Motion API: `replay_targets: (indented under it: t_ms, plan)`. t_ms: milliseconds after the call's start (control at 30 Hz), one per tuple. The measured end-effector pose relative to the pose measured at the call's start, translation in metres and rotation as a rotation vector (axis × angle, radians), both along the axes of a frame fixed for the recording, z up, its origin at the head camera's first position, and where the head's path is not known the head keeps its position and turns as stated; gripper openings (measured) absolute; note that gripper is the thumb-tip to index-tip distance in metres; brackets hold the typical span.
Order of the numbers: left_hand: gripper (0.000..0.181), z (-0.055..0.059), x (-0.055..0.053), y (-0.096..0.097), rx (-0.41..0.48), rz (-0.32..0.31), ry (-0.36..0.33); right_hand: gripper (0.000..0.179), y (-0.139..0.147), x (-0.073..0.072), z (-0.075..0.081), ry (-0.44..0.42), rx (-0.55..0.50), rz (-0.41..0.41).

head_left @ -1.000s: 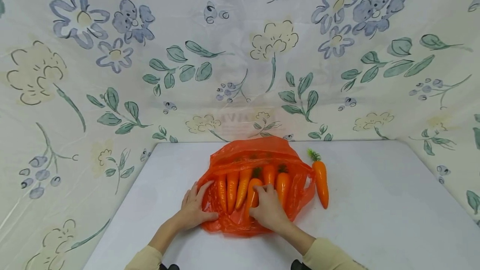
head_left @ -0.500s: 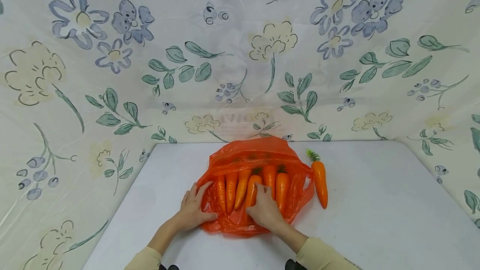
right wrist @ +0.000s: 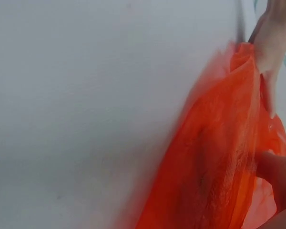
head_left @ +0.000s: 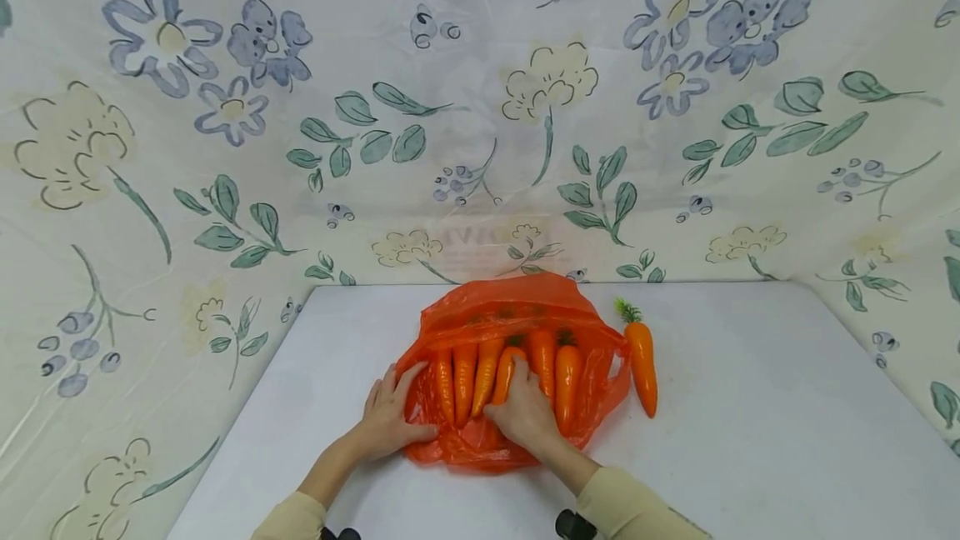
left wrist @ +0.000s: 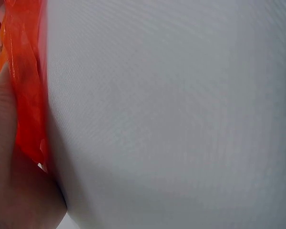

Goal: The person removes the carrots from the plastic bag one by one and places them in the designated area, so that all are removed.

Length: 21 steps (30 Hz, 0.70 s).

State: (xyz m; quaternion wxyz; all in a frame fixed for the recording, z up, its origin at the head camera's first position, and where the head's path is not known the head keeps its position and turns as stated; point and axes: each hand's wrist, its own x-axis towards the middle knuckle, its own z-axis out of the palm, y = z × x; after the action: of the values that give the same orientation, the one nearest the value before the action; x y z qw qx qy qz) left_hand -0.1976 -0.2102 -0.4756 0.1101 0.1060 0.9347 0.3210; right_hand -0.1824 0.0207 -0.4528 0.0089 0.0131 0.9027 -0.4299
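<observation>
An orange see-through plastic bag [head_left: 495,298] lies on the white table with its mouth toward me. Several carrots, one of them a slim carrot [head_left: 444,386], lie side by side in it, green tops pointing away. My left hand [head_left: 386,419] rests on the bag's left edge, fingers and thumb spread. My right hand [head_left: 528,415] reaches into the mouth and grips a carrot [head_left: 504,375], with the thumb on its left and fingertips over its upper part. The right wrist view shows the bag's side [right wrist: 205,167]; the left wrist view shows mostly tabletop.
One more carrot [head_left: 642,369] with a green top lies on the white table [head_left: 750,407], just right of the bag. A floral sheet [head_left: 480,107] hangs behind and at both sides of the table.
My right hand has shifted a little left and farther into the bag, and the carrot in its grip has slid slightly away from me. The left hand stays in place.
</observation>
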Motion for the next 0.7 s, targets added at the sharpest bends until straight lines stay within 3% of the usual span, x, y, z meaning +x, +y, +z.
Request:
replay_targets:
  t_ms: [700]
  plan:
    - [0.1,-0.0018,0.0005,-0.0011,0.007,0.006,-0.006,0.077,-0.0088,-0.0018,-0.0063,0.062,0.039,-0.104]
